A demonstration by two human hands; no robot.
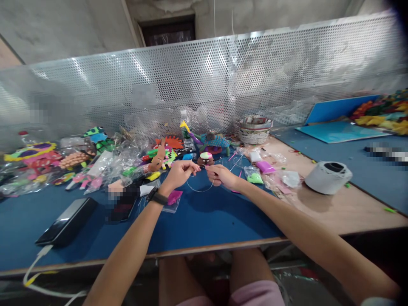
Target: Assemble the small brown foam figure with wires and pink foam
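A thin pale wire or thread (200, 191) hangs in a loop beneath both hands, over the blue mat. My left hand (184, 172), with a dark band on its wrist, pinches one part of it. Close by on the right, my right hand (220, 175) has its fingers closed on it too. Their fingertips nearly meet, and what lies between them is too small to make out. Just behind the fingers sits a small brown clay figure (205, 160) with eyes and a pink, white and green top.
Colourful clay animals (168, 144) and plastic bags fill the back left. A black power bank (66, 221) with a white cable lies front left. Bagged green clay (255, 177), a paper-wrapped roll (328, 178) and a woven basket (255, 129) stand right.
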